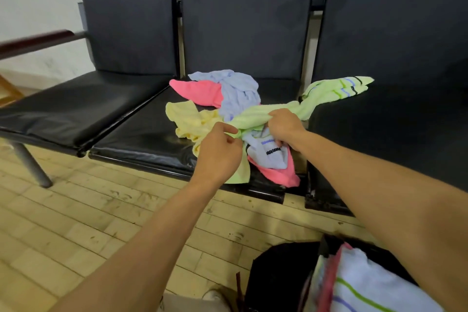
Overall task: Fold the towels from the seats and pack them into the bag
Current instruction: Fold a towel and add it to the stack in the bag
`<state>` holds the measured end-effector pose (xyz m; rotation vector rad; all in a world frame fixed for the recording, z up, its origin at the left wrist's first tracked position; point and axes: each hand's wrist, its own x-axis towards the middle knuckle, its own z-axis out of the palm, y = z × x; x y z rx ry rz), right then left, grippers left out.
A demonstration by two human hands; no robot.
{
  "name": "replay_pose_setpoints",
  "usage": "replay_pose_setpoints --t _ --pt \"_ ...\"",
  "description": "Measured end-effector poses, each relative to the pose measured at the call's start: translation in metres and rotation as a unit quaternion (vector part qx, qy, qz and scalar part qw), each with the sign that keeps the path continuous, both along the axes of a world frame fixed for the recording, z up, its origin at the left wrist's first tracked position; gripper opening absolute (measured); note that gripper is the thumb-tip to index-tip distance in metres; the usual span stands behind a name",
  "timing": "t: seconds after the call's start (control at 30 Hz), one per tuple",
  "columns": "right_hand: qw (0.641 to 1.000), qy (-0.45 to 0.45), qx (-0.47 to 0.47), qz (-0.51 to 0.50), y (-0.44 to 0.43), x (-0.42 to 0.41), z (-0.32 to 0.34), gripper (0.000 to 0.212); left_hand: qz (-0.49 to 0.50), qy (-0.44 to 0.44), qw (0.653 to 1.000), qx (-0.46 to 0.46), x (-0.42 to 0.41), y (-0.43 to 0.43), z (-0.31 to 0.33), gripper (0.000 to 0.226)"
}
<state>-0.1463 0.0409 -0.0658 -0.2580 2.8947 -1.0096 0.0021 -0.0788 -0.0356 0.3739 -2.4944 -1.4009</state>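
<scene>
A heap of crumpled towels lies on the middle black seat [141,134]. A light green towel [326,94] with striped ends stretches across it onto the right seat. My left hand [217,152] pinches this green towel near its lower end, and my right hand [285,125] grips its bunched middle. Under it lie a pale yellow towel [184,119], a light blue towel [238,94], a pink towel [200,91] and a blue striped towel [271,154]. The black bag [281,278] stands open on the floor at bottom right with folded towels [359,284] inside.
Three black padded seats form a row with tall backrests [243,25]. The left seat [63,111] and most of the right seat [395,134] carry nothing. A metal leg [30,164] stands at left on the wooden floor [76,223]. My shoe [215,295] shows by the bag.
</scene>
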Motion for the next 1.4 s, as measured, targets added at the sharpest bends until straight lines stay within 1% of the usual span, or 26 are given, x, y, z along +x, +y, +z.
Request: replay_pose_setpoints --t 0.03,0.1,0.17,0.2,0.27,0.33,0.4,0.43,0.53,0.6,0.67,0.73,0.8,0.87,0.93,1.0,1.07,1.13,1.2,1.3,1.4 --pt "1.0 0.015 -0.024 -0.01 0.001 0.003 0.004 0.044 0.002 0.0 1.0 0.001 0.0 0.001 0.001 0.023" --pt "0.994 0.038 -0.101 -0.025 0.006 0.011 0.017 0.042 0.004 0.004 1.0 0.004 0.001 0.003 0.002 0.023" --pt "0.977 0.042 -0.204 -0.055 0.016 0.017 0.038 0.041 0.001 0.016 1.0 0.003 0.002 0.008 0.004 0.024" --pt "0.962 0.043 -0.261 -0.07 0.022 0.021 0.05 0.039 -0.003 0.025 1.0 0.002 0.002 0.011 0.006 0.024" --pt "0.926 0.047 -0.363 -0.088 0.033 0.031 0.076 0.027 -0.01 0.048 0.999 0.0 0.002 0.02 0.011 0.022" --pt "0.877 0.035 -0.467 -0.106 0.045 0.042 0.098 0.014 -0.014 0.075 0.997 0.004 0.002 0.031 0.017 0.022" --pt "0.824 0.024 -0.558 -0.097 0.059 0.055 0.118 0.01 -0.017 0.1 0.995 0.015 0.002 0.043 0.024 0.025" --pt "0.801 0.022 -0.59 -0.097 0.065 0.059 0.125 0.009 -0.02 0.112 0.993 0.021 0.002 0.048 0.026 0.025" --pt "0.747 0.013 -0.656 -0.11 0.097 0.071 0.144 0.021 -0.04 0.145 0.987 0.06 0.004 0.078 0.038 0.022" --pt "0.723 0.004 -0.682 -0.109 0.123 0.083 0.151 0.025 -0.07 0.156 0.981 0.087 0.005 0.105 0.045 0.023" --pt "0.712 -0.009 -0.698 -0.081 0.151 0.096 0.154 0.026 -0.101 0.167 0.975 0.11 0.008 0.131 0.05 0.024" --pt "0.716 -0.012 -0.694 -0.076 0.178 0.111 0.15 0.029 -0.121 0.169 0.968 0.14 0.013 0.153 0.054 0.023" --pt "0.733 -0.012 -0.674 -0.093 0.205 0.127 0.142 0.038 -0.131 0.154 0.963 0.179 0.019 0.172 0.056 0.022" --pt "0.755 -0.018 -0.646 -0.11 0.228 0.143 0.129 0.036 -0.138 0.118 0.959 0.218 0.022 0.189 0.055 0.021" --pt "0.782 -0.029 -0.611 -0.123 0.251 0.16 0.111 0.029 -0.154 0.038 0.958 0.239 0.023 0.209 0.049 0.017" --pt "0.819 -0.034 -0.559 -0.124 0.271 0.177 0.091 0.028 -0.172 -0.056 0.949 0.256 0.025 0.228 0.041 0.016" --pt "0.854 -0.044 -0.504 -0.123 0.289 0.193 0.075 0.03 -0.209 -0.139 0.925 0.285 0.025 0.242 0.031 0.031" --pt "0.877 -0.054 -0.462 -0.122 0.302 0.206 0.06 0.035 -0.242 -0.196 0.896 0.317 0.025 0.252 0.02 0.039" --pt "0.89 -0.071 -0.435 -0.112 0.309 0.214 0.052 0.038 -0.265 -0.231 0.873 0.339 0.024 0.259 0.008 0.038" --pt "0.908 -0.089 -0.395 -0.11 0.318 0.218 0.051 0.035 -0.281 -0.246 0.852 0.367 0.026 0.27 0.001 0.033" --pt "0.885 -0.118 -0.414 -0.178 0.328 0.209 0.041 0.026 -0.275 -0.237 0.848 0.386 0.022 0.273 -0.001 0.035"
